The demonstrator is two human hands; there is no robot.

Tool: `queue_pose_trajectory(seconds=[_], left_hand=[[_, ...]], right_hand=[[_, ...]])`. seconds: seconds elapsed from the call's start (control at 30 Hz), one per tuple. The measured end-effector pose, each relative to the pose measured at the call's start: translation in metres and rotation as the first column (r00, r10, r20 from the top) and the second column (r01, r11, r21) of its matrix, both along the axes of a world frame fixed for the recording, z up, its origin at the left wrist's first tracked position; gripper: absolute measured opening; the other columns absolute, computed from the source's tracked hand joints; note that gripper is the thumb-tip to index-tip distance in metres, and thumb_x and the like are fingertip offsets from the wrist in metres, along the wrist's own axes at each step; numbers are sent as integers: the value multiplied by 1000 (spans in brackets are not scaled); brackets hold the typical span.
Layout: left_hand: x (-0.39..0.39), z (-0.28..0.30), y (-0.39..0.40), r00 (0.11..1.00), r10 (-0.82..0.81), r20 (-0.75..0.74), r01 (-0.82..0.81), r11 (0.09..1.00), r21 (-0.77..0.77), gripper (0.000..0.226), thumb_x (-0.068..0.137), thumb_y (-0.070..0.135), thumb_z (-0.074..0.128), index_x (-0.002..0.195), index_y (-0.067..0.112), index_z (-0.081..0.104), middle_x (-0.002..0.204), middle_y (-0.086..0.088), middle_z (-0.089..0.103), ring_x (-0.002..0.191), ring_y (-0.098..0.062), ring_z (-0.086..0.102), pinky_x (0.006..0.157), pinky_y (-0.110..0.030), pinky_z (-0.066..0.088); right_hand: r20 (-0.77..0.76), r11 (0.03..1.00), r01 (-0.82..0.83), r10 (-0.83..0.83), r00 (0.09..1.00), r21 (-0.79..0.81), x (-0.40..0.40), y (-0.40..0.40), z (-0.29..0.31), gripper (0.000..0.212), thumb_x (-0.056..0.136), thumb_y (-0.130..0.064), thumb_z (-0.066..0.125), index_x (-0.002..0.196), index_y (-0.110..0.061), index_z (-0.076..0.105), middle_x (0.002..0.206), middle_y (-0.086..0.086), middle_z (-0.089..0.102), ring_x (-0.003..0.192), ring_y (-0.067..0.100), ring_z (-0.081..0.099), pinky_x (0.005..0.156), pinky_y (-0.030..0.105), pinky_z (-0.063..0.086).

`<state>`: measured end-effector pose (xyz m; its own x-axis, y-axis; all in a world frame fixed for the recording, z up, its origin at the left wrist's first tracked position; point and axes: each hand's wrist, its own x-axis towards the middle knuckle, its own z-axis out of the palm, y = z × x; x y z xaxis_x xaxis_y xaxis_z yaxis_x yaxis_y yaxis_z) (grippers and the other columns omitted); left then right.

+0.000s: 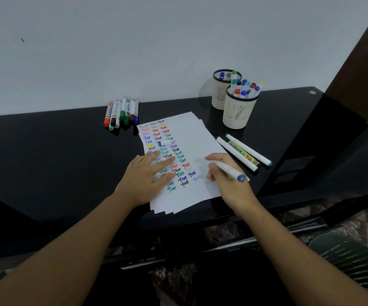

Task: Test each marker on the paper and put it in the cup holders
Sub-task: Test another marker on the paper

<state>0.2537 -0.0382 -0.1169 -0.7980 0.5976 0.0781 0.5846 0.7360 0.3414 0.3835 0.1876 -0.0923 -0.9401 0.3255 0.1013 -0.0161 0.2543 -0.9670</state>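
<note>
A person tests a marker on paper.
The right hand (pixel 227 175) grips a white marker (pixel 228 170), tip on the paper (pixel 192 138); beside it, the left hand (pixel 147 175) presses flat, fingers spread.

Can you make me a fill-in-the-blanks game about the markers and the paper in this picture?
1. The right hand holds a white marker with a ____ end cap.
2. The left hand presses flat on the ____.
3. The markers already put away stand in ____ cup holders.
4. The word written again and again on the sheet is ____.

Missing words: blue; paper; two; Test
</note>
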Motion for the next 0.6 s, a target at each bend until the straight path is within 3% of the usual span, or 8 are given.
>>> queue_pose_trajectory(seconds=[0.1, 0.2, 0.27, 0.37, 0.47, 0.6], left_hand=[[-4, 5, 0, 998, 39, 50, -46, 990, 134, 59, 101, 60, 41, 156, 46, 25, 152, 9, 47, 134, -13, 39, 110, -32, 27], [-14, 12, 3, 991, 94, 99, -110, 980, 165, 64, 100, 54, 48, 157, 44, 20, 141, 7, 55, 123, -18, 46, 104, -46, 40], [-27, 16, 8, 980, 146, 135, -169, 969, 179, 65, 100, 49, 53, 157, 41, 23, 137, 1, 55, 126, -22, 47, 106, -53, 41], [-46, 21, 15, 956, 220, 194, -268, 925, 270, 65, 99, 45, 58, 156, 35, 29, 127, -8, 52, 114, -23, 56, 100, -49, 49], [-54, 17, 18, 959, 255, 123, -276, 940, 203, 62, 98, 50, 56, 154, 36, 34, 122, -7, 48, 108, -25, 55, 97, -48, 50], [-55, 10, 22, 954, 298, 20, -298, 948, 111, 50, 98, 57, 50, 147, 45, 45, 121, 0, 45, 110, -19, 50, 96, -45, 47]], right_hand=[[3, 993, -81, 81, 997, 82, -5, 6, 1, 41, 107, -5, 48, 132, -36, 58, 110, -7, 72, 99, 12, 67, 93, 21, 52], [100, 993, -116, 113, 989, 19, -16, 11, 7, 70, 102, 8, 43, 142, -50, 45, 130, -17, 65, 119, 4, 62, 103, 24, 46], [119, 995, -83, 90, 989, -59, -26, 11, 12, 63, 105, 1, 39, 144, -48, 49, 132, -17, 65, 126, 7, 60, 107, 26, 42], [94, 981, -28, 47, 994, -194, -36, 9, 24, 43, 109, -18, 35, 136, -37, 63, 130, -8, 68, 111, 13, 70, 95, 24, 49], [91, 981, -7, 25, 996, -195, -44, 4, 28, 29, 107, -24, 50, 128, -36, 67, 129, -3, 65, 86, 16, 75, 72, 36, 56], [128, 982, -32, 56, 990, -184, -50, 3, 22, 37, 108, -15, 49, 139, -32, 61, 127, -2, 66, 74, 15, 71, 64, 40, 54]])
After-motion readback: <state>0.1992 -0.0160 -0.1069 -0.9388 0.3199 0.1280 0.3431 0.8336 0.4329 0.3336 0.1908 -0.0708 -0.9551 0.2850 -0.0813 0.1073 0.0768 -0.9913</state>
